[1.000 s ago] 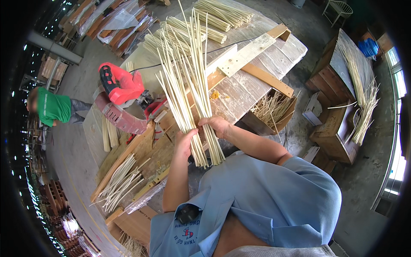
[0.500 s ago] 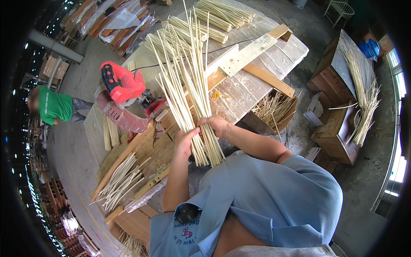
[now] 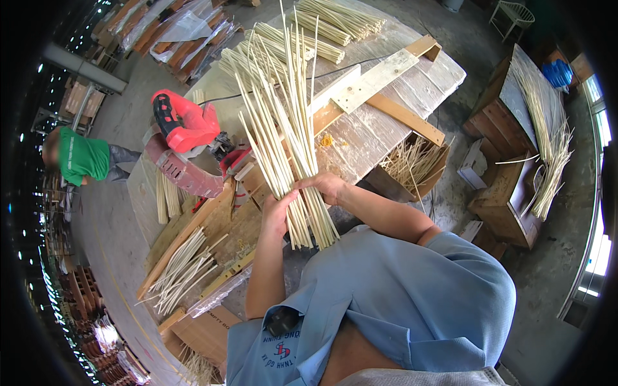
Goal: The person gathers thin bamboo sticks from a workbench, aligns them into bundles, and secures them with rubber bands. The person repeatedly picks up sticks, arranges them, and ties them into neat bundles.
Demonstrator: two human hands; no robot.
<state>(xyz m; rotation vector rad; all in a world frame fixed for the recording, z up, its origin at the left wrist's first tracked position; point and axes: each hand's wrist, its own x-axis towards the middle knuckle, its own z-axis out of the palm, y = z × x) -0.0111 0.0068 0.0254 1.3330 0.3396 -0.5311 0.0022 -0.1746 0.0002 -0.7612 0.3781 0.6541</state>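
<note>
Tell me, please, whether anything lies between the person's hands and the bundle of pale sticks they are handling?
Nothing visible does. The left hand and right hand both already grip the bundle of sticks directly, near its lower end, above the wooden workbench.

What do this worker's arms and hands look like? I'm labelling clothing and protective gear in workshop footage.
Both forearms are bare. The left hand and right hand wear no gloves, and no rings, watch or bands show. A light blue short-sleeved shirt covers the upper arms, its sleeves ending near the elbows, with a printed emblem on the chest.
</note>
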